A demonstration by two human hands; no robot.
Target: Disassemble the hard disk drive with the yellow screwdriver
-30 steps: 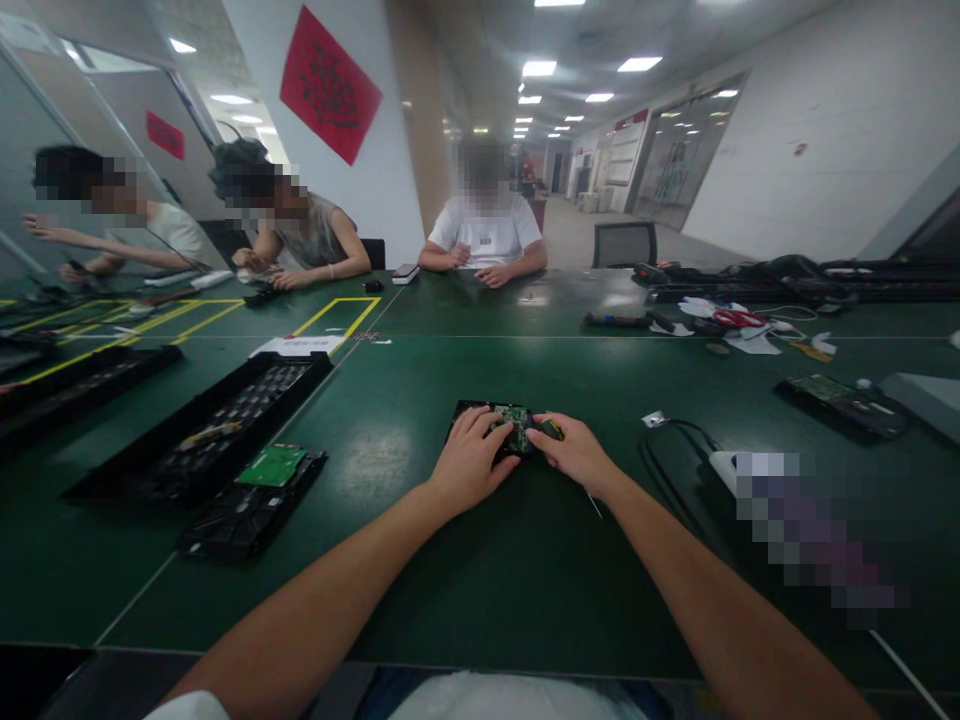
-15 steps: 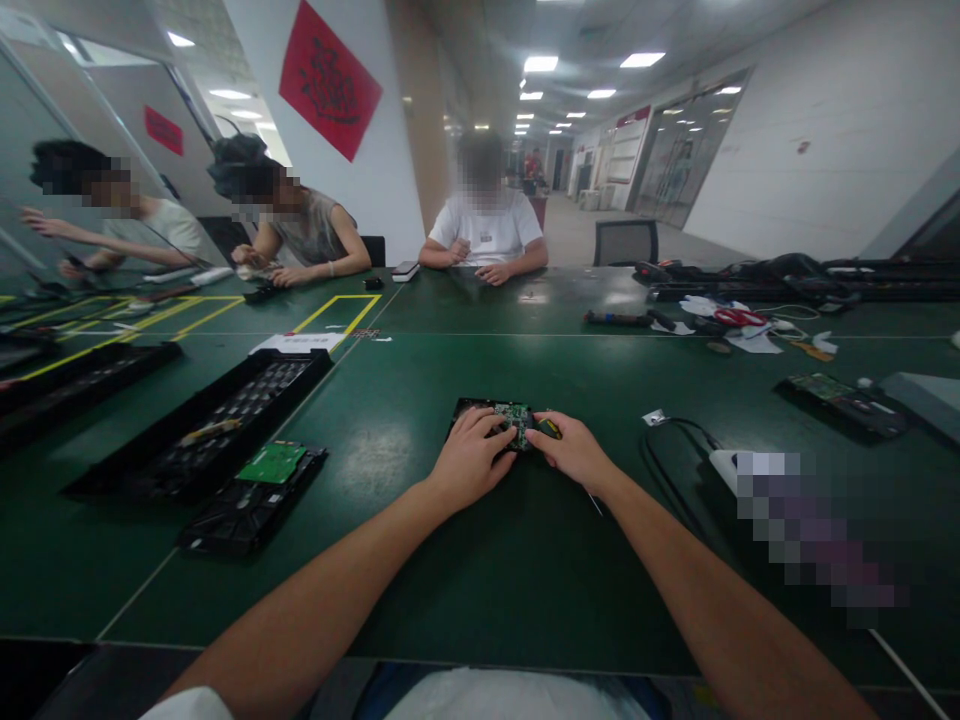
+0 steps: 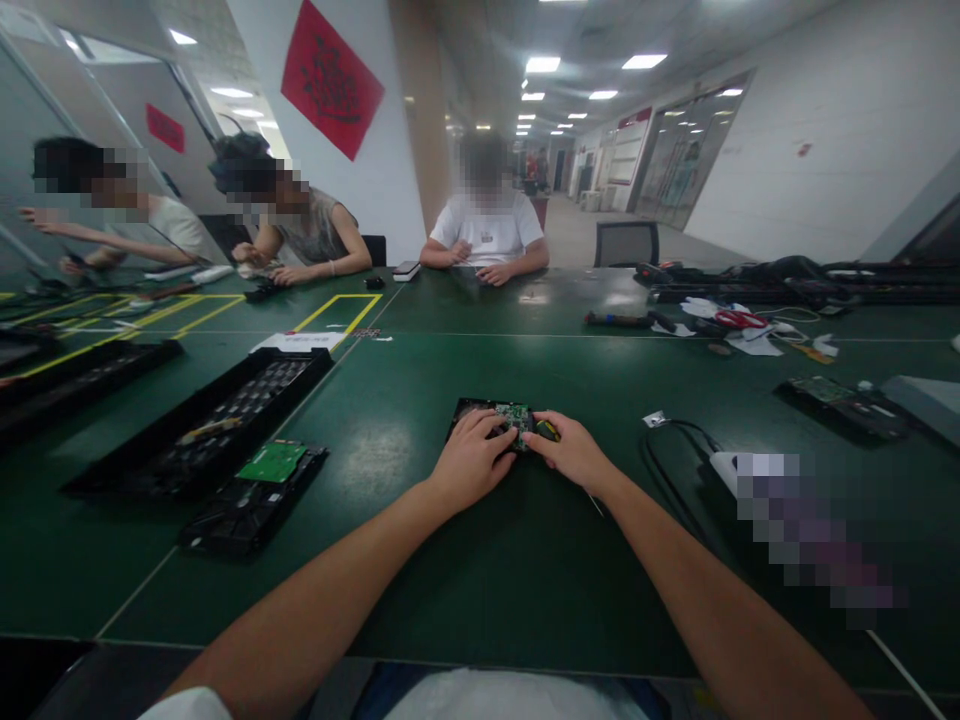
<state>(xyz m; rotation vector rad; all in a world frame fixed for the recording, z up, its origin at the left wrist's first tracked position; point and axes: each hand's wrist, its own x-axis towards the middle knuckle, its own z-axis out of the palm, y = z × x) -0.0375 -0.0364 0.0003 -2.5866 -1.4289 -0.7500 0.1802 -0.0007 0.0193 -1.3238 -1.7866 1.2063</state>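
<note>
A black hard drive (image 3: 516,413) lies on the green table in front of me, its green circuit board facing up. My left hand (image 3: 474,448) grips it from the left, with fingers laid over the top and the thumb by the near edge. My right hand (image 3: 571,450) is closed round a screwdriver (image 3: 548,429) with a yellow-and-black handle. The thin shaft sticks out below that hand, pointing back toward me. Its thumb and fingertips also touch the drive's right edge. Part of the drive is hidden under my fingers.
Left of me lie another hard drive (image 3: 274,463) and a long black tray (image 3: 105,480). To the right are a white power strip (image 3: 724,462) with a black cable, another drive (image 3: 840,405), and scraps with red-handled scissors (image 3: 742,318). Several people sit across the table (image 3: 450,360).
My right thumb and fingertips have shifted slightly at the drive's right edge. The drive and my left hand stay in nearly the same place.
</note>
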